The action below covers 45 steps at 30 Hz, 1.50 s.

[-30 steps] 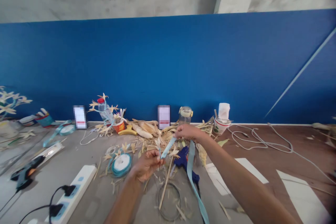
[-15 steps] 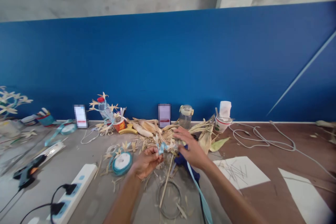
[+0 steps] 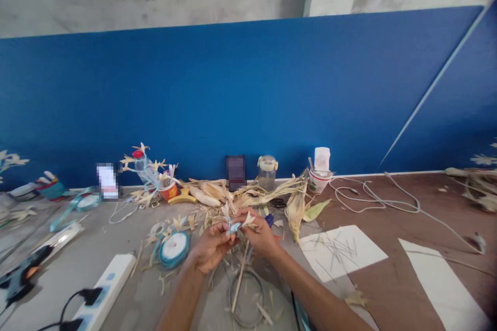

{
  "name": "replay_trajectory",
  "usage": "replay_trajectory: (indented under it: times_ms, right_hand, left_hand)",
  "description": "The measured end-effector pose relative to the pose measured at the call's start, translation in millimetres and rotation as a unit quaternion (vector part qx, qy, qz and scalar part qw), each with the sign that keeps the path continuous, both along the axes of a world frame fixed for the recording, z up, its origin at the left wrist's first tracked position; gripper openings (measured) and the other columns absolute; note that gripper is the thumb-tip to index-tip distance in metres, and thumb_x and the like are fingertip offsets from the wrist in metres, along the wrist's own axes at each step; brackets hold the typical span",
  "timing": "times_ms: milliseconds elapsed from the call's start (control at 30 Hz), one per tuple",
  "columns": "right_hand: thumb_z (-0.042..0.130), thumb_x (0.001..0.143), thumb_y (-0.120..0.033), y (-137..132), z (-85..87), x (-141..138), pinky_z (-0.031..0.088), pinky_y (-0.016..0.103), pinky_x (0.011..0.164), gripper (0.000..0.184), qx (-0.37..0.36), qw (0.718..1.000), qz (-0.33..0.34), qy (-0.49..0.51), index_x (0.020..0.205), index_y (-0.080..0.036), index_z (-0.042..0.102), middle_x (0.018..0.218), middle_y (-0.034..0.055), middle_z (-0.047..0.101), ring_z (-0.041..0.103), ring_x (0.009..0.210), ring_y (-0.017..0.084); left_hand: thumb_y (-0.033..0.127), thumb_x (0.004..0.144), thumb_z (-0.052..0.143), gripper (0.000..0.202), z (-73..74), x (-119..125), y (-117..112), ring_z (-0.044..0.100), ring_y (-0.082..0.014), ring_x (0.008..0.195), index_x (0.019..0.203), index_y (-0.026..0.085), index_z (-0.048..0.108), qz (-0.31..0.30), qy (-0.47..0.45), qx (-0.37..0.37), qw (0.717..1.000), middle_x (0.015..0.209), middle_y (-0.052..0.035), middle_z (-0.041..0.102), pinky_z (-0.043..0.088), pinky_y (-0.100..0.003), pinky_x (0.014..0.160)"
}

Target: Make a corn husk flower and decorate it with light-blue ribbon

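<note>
My left hand [image 3: 213,246] is closed in a pinch on a small husk flower sprig wrapped in light blue ribbon [image 3: 235,228]. My right hand [image 3: 261,232] has come against the sprig from the other side, its fingers bent together at the ribbon. Pale pointed husk petals [image 3: 248,219] stick out between the two hands. The exact grip of the right fingertips is partly hidden. Below, a wire ring [image 3: 262,297] lies on the table with a dry stalk across it. Behind the right hand, a dark blue tool [image 3: 269,219] is mostly covered.
A blue ribbon spool [image 3: 173,249], a white power strip [image 3: 106,289] and a glue gun [image 3: 23,274] lie to the left. Dry corn husks [image 3: 207,194] are heaped behind the hands. Paper with thin sticks [image 3: 345,253] and a white cable [image 3: 388,207] lie to the right.
My right hand has moved left and down from its raised, spread pose and closed in at the sprig. The hanging ribbon tail is now mostly hidden by the arm. The view has shifted slightly right.
</note>
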State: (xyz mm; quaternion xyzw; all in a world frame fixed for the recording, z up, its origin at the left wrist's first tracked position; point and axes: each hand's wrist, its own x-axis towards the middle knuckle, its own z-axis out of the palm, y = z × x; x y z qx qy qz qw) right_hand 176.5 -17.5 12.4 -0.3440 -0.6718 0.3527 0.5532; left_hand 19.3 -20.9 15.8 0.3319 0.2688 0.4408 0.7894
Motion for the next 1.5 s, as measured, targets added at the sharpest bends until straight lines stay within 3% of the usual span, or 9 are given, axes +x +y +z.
replay_trajectory:
  times_ms: [167,300,433,633,733,867,1200,1367,1500]
  right_hand:
    - [0.050,0.076,-0.013,-1.1,-5.5,-2.4,0.043,0.027,0.076,0.022,-0.032,0.999,-0.011,-0.042,0.073,-0.021,0.070,0.076,0.0017,0.065,0.058,0.077,0.016]
    - [0.049,0.076,-0.009,-6.3,-4.8,-2.2,0.044,0.027,0.074,0.025,-0.030,0.996,-0.026,-0.074,0.079,-0.021,0.071,0.076,0.0023,0.066,0.058,0.076,0.016]
    - [0.049,0.076,-0.008,-11.9,1.0,-1.3,0.044,0.026,0.072,0.025,-0.030,0.994,-0.013,-0.102,0.079,-0.020,0.071,0.076,0.0021,0.066,0.059,0.075,0.015]
    - [0.053,0.078,-0.019,7.3,7.6,20.8,0.046,0.028,0.080,0.023,-0.061,0.985,0.074,-0.147,0.095,-0.019,0.068,0.095,0.0032,0.068,0.061,0.088,0.017]
    - [0.038,0.088,-0.023,40.0,8.6,32.8,0.048,0.026,0.074,0.033,-0.071,0.955,-0.113,-0.264,0.107,-0.017,0.063,0.093,0.0042,0.069,0.063,0.082,0.016]
    - [0.036,0.084,-0.012,85.8,10.4,31.9,0.040,0.031,0.089,0.040,-0.055,0.916,-0.204,-0.340,0.118,-0.012,0.057,0.111,0.0137,0.062,0.055,0.103,0.021]
    - [0.042,0.080,-0.008,133.8,-5.4,6.7,0.035,0.043,0.085,0.045,-0.019,0.842,-0.228,-0.489,0.123,-0.012,0.052,0.104,0.0201,0.059,0.049,0.100,0.030]
    - [0.044,0.079,-0.008,129.1,-4.1,4.8,0.035,0.040,0.086,0.045,-0.020,0.846,-0.231,-0.480,0.124,-0.010,0.051,0.106,0.0197,0.060,0.051,0.101,0.028]
    - [0.037,0.084,-0.010,94.0,0.8,9.6,0.039,0.032,0.087,0.038,-0.020,0.874,-0.211,-0.438,0.115,-0.013,0.058,0.105,0.0140,0.063,0.055,0.101,0.021]
  left_hand:
    - [0.013,0.060,0.077,0.020,1.9,2.0,0.1,0.053,-0.0076,0.055,0.066,0.014,0.059,0.026,-0.001,0.010,1.000,0.057,0.0013,0.060,0.045,-0.022,0.065]
    - [0.007,0.059,0.076,0.025,0.8,3.3,2.6,0.056,-0.0077,0.056,0.078,0.016,0.063,0.091,-0.011,-0.006,0.996,0.061,0.0023,0.062,0.047,-0.020,0.062]
    - [0.006,0.057,0.077,0.021,-0.8,1.8,4.9,0.057,-0.0078,0.057,0.074,0.011,0.066,0.091,-0.010,-0.016,0.996,0.065,-0.0007,0.064,0.048,-0.021,0.065]
    - [0.008,0.055,0.078,0.019,0.8,-2.9,4.9,0.057,-0.0081,0.056,0.069,0.011,0.065,0.103,-0.028,-0.022,0.994,0.062,-0.0004,0.063,0.049,-0.025,0.069]
    - [0.009,0.053,0.080,0.022,1.4,-3.9,4.7,0.059,-0.0094,0.056,0.068,0.013,0.065,0.117,-0.036,-0.037,0.992,0.060,0.0005,0.064,0.049,-0.028,0.072]
    - [0.011,0.052,0.081,0.022,0.9,-4.3,5.6,0.059,-0.0096,0.057,0.067,0.013,0.066,0.120,-0.039,-0.038,0.991,0.060,0.0007,0.064,0.049,-0.026,0.070]
    - [0.018,0.047,0.085,0.026,-1.1,-4.1,6.6,0.054,-0.0073,0.052,0.065,0.012,0.067,0.121,-0.026,-0.030,0.992,0.054,0.0015,0.061,0.045,-0.024,0.068]
    - [0.018,0.048,0.085,0.026,-0.1,-4.3,6.2,0.054,-0.0076,0.053,0.066,0.013,0.067,0.123,-0.028,-0.037,0.991,0.055,0.0014,0.061,0.044,-0.024,0.067]
    - [0.017,0.048,0.084,0.026,0.4,-3.6,6.1,0.054,-0.0081,0.054,0.066,0.013,0.067,0.125,-0.031,-0.046,0.991,0.055,0.0009,0.061,0.044,-0.023,0.067]
